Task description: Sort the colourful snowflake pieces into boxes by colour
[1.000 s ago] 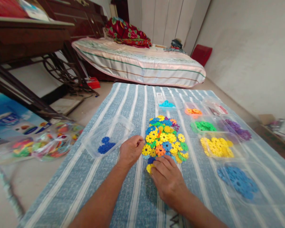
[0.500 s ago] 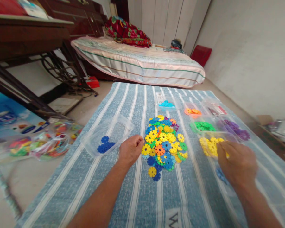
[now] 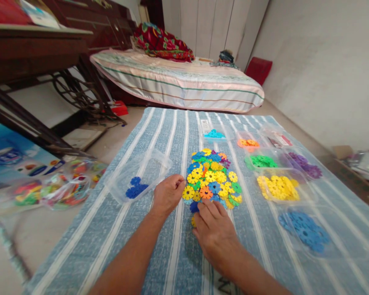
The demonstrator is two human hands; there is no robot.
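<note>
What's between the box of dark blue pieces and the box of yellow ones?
In the head view: the left hand, then the mixed pile with the right hand over its near end, then some striped cloth.

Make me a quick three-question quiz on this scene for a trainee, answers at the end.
1. True or false: the right hand is at the far end of the mixed pile.
2. What colour are the pieces in the clear box left of the left hand? A) orange, B) dark blue, C) purple.
3. Among the yellow, green and blue groups on the right, which lies nearest the person?

Key: 1 false, it is at the near end; 2 B; 3 the blue group.
</note>
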